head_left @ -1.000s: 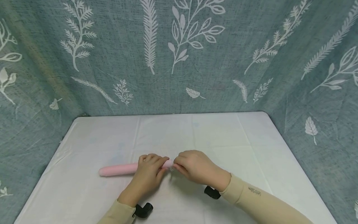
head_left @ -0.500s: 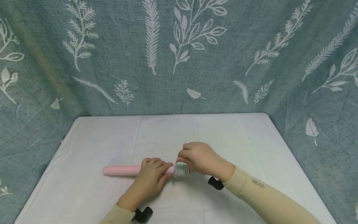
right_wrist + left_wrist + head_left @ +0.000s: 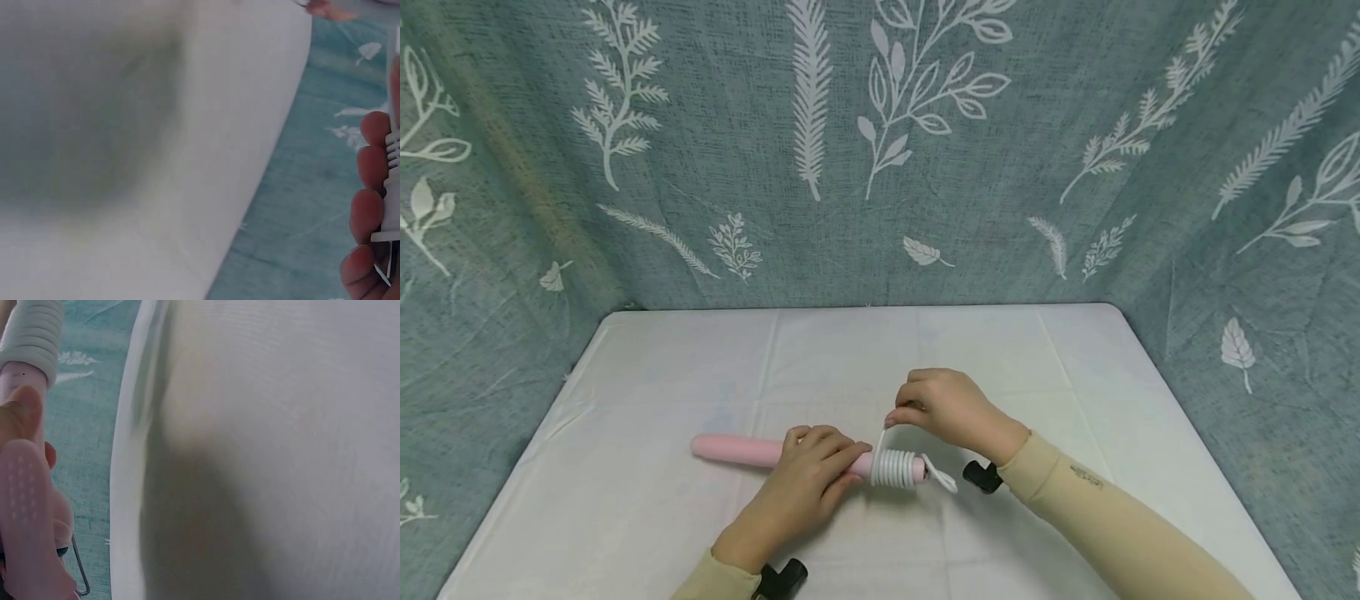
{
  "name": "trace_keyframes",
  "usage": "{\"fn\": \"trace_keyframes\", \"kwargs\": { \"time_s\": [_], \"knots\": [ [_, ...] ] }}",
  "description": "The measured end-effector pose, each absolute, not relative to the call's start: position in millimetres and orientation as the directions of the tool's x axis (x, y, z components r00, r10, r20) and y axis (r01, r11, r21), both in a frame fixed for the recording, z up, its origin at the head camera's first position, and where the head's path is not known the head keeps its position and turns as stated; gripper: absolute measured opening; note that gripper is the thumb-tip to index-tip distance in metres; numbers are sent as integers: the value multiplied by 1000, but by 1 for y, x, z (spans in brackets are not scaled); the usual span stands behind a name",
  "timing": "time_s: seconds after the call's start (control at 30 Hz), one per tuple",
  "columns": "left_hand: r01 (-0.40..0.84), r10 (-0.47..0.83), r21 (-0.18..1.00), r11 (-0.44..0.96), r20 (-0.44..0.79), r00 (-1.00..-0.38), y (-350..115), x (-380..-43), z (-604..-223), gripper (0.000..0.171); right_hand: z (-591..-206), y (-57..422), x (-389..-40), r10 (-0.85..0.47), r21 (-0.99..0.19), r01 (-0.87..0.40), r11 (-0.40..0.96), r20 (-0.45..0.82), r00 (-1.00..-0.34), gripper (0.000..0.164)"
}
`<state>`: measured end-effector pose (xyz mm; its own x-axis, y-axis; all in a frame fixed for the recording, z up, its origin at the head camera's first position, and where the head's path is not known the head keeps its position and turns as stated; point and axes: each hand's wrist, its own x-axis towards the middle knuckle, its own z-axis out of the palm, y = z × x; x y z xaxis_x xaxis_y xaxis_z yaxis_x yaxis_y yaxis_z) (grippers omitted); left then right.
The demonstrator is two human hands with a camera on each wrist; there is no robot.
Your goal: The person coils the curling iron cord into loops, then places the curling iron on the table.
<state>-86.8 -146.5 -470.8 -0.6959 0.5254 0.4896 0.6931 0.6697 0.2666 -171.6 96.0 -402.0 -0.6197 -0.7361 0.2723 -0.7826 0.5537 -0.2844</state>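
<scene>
A pink curling iron point(image 3: 737, 451) lies crosswise in front of me, its handle end to the right. My left hand point(image 3: 812, 479) grips it around the middle; the left wrist view shows the dotted pink lever point(image 3: 24, 506) near the thumb. White cord point(image 3: 895, 468) is wound in several close turns around the handle, and a short doubled loop sticks out past its end. From the left side of the turns, a taut length rises to my right hand point(image 3: 951, 408), which pinches it with thumb and fingers. In the right wrist view, these fingers also curl around a white plug with a ribbed neck point(image 3: 392, 200).
A white cloth covers the table point(image 3: 1037, 367), with its back edge against a blue-green leaf-print curtain point(image 3: 737, 125). Curtain also hangs at both sides. Black wrist cameras sit under the left wrist point(image 3: 778, 579) and the right wrist point(image 3: 983, 476).
My right hand has moved up and right from the handle's end, uncovering the cord turns and the loop. The left hand keeps its grip; the curling iron has shifted slightly right and tilted.
</scene>
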Motion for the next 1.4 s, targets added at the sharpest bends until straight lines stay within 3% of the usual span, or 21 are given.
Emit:
{"fn": "trace_keyframes", "kwargs": {
  "time_s": [0.33,0.5,0.63,0.83,1.07,1.4],
  "knots": [
    [716,481,285,637,579,-658,-147,-89,-467,33,-423,93,-173,-685,-384,-697,605,196,-702,20],
    [684,416,319,656,603,-681,-148,-93,-462,33,-433,93,-170,-656,-495,-616,613,115,-746,20],
    [637,351,347,689,609,-711,-145,-97,-459,35,-444,92,-163,-659,-528,-627,573,158,-735,8],
    [567,254,377,732,622,-741,-141,-107,-454,38,-459,87,-149,-638,-554,-612,565,178,-749,12],
    [481,210,372,794,574,-791,-138,-124,-456,37,-468,76,-145,-576,-766,-408,496,61,-815,28],
    [374,215,344,861,420,-882,-130,-148,-469,33,-481,70,-157,-542,-703,-420,574,59,-839,9]
  ]
}}
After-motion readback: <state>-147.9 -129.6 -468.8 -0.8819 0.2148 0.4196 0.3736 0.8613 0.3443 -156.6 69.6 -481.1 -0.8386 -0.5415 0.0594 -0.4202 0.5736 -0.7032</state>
